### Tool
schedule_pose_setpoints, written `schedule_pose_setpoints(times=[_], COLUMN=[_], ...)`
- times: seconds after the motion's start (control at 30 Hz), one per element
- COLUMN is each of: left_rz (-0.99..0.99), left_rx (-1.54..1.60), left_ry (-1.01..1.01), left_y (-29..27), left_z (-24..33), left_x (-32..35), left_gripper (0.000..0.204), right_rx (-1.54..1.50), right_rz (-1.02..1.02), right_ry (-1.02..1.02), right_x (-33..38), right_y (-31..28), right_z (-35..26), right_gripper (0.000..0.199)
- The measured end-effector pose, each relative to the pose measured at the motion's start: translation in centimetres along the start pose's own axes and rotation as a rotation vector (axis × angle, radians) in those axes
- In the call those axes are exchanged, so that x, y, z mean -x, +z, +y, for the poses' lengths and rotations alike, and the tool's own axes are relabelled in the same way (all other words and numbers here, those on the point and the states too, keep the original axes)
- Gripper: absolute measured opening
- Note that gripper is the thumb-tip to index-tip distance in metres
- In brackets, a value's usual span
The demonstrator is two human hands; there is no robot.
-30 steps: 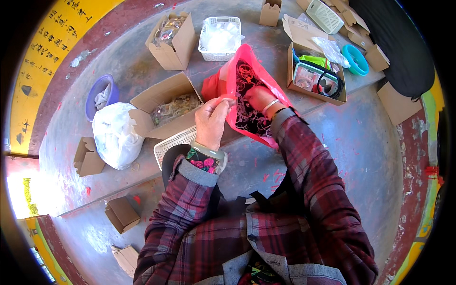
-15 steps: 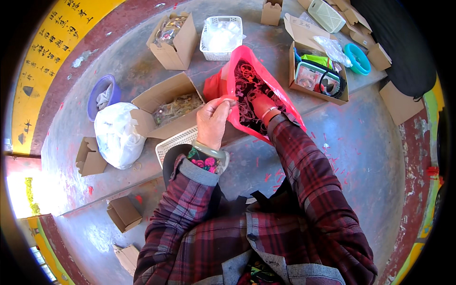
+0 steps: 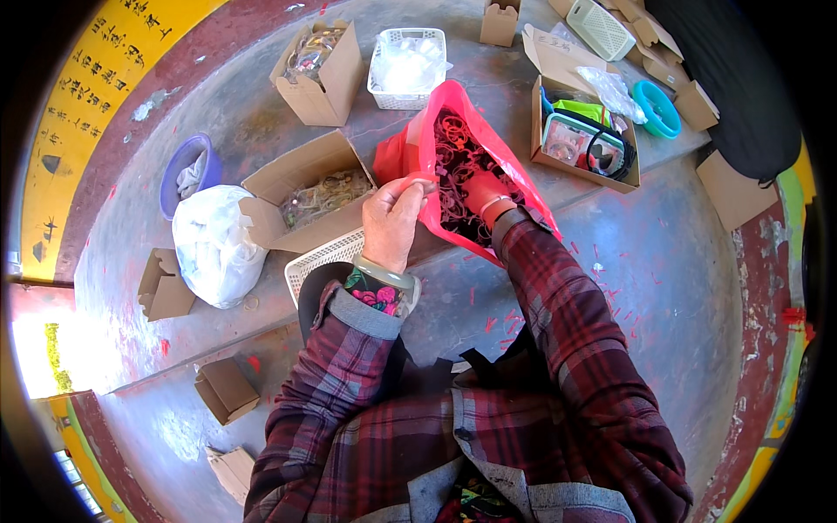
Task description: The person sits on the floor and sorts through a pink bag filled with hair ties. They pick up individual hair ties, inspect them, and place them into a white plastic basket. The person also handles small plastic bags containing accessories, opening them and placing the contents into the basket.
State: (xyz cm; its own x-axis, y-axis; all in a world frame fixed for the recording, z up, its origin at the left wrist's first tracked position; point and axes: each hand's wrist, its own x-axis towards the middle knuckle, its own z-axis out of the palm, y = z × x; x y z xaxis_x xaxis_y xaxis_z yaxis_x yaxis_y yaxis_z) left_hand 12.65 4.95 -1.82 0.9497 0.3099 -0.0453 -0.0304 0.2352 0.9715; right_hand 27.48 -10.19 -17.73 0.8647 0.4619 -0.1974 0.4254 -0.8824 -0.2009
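Observation:
A pink-red plastic bag (image 3: 403, 155) gapes in front of me. Inside it lies a heap of dark and reddish thin loops (image 3: 455, 148), too tangled to name more exactly. My left hand (image 3: 391, 218) pinches the near left rim of the bag between thumb and fingers, with a pale bangle on that wrist. My right hand (image 3: 485, 193) is down in the bag among the loops, a pale band round its wrist. Its fingers are buried, so I cannot see whether they hold anything.
Left of the bag are an open cardboard box (image 3: 277, 179) of small packets, a white basket (image 3: 301, 268), a white bag (image 3: 218, 248) and a purple basin (image 3: 168, 192). Beyond stand another box (image 3: 324, 100) and basket (image 3: 401, 102). A filled box (image 3: 577, 172) and teal basin (image 3: 671, 131) sit right.
My right hand has shifted very slightly inside the bag. My left hand keeps its pinch on the rim, and the view has tilted a touch.

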Motion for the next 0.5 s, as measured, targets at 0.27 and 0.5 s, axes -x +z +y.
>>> schedule_pose_setpoints(times=[0.27,0.5], left_rz=[-0.007,-0.004], left_rx=[-0.013,-0.006], left_ry=[0.006,0.009], left_y=[-0.1,-0.1], left_z=[0.1,0.2], left_x=[0.0,0.1], left_gripper=[0.022,0.022], right_rx=[0.038,-0.239], right_rz=[0.167,0.032], right_ry=[0.073,0.028], right_x=[0.3,-1.7], right_y=[1.3,-0.9], right_z=[-0.6,1.2], right_gripper=[0.024,0.017])
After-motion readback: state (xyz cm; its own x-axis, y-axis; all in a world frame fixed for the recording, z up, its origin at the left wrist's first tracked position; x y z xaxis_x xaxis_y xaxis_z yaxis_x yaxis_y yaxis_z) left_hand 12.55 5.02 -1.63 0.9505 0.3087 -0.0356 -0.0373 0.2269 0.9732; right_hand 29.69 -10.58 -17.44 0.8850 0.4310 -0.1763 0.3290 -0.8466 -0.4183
